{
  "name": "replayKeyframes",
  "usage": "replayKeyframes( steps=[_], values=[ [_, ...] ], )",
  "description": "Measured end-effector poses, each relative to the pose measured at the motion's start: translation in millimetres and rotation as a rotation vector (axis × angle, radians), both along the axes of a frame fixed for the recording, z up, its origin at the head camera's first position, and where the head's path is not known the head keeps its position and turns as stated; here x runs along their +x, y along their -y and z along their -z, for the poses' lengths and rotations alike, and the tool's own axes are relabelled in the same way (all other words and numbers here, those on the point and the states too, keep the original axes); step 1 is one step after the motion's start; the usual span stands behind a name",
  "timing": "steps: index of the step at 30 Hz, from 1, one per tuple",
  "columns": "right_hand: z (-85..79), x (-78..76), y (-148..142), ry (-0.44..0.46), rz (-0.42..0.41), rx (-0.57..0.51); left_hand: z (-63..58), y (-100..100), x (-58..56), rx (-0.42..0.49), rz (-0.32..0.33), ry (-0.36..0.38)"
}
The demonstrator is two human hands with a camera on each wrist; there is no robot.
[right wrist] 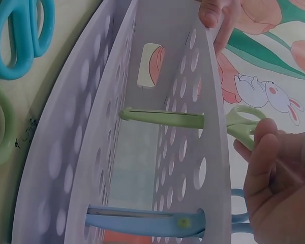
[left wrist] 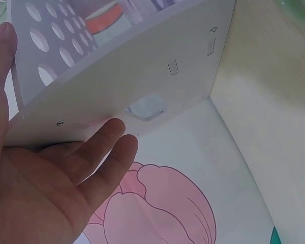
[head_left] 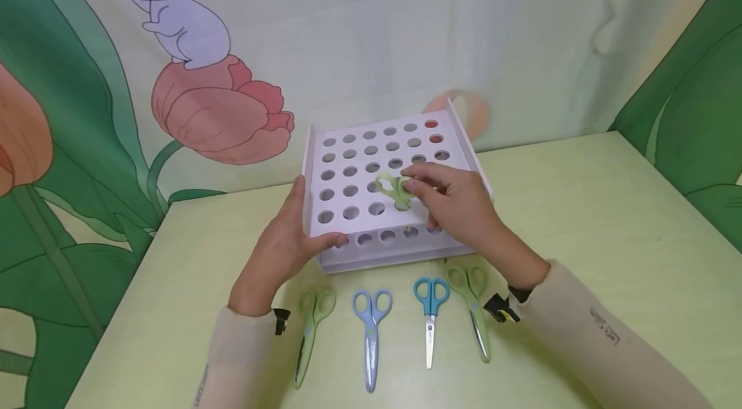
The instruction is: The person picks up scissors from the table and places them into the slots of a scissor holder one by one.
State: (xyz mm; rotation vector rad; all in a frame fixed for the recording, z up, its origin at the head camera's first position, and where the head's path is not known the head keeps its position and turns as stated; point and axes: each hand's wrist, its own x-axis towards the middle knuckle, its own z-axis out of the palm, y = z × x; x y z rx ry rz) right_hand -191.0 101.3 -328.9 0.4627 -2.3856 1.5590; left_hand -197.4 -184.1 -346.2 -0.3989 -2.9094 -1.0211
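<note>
A white rack [head_left: 339, 183] with rows of round holes stands tilted on the table. My left hand [head_left: 278, 238] grips its left side, thumb over the front edge, fingers along the outer side wall [left wrist: 157, 86]. With thumb and fingers, my right hand [head_left: 458, 203] pinches the handle of green scissors [head_left: 397, 190]. Their sheathed blade [right wrist: 162, 118] passes through a top hole, and its tip reaches the inner front panel. Blue scissors [right wrist: 142, 222] sit in the rack beside them, seen in the right wrist view; my right hand hides them in the head view.
In front of the rack lie green scissors [head_left: 313, 325], light blue scissors [head_left: 371, 332], teal-handled scissors [head_left: 431, 315] with a bare blade and more green scissors [head_left: 472, 306]. Behind the rack hangs a printed curtain [head_left: 359, 42]. The pale green table [head_left: 608, 235] extends to both sides.
</note>
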Motion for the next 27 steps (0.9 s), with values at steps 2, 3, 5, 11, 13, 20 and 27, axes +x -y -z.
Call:
replayKeyframes(
  steps=[2, 3, 5, 11, 13, 20, 27],
  values=[
    [0.8, 0.4, 0.5, 0.013, 0.003, 0.05, 0.2, 0.4, 1.4, -0.001, -0.005, 0.001],
    [1.2, 0.6, 0.5, 0.019, 0.001, 0.074, 0.5, 0.6, 2.0, 0.0, -0.005, 0.001],
    [2.4, 1.1, 0.7, 0.033, -0.008, 0.112, 1.2, 1.2, 2.5, 0.004, -0.004, 0.002],
    [2.7, 1.5, -0.1, 0.059, -0.026, 0.142, 2.5, 2.4, -0.6, 0.005, 0.003, -0.006],
    [1.8, 1.1, -1.2, 0.061, -0.023, 0.148, 1.6, 2.1, -2.4, 0.017, 0.011, -0.01],
    [-0.4, 0.7, -4.4, 0.1, -0.027, 0.154, -2.3, 1.2, -2.9, -0.012, 0.003, 0.02],
    [-11.6, 12.8, -8.8, 0.126, 0.03, 0.12, -2.4, 2.5, -1.4, -0.033, -0.011, 0.039]
  ],
)
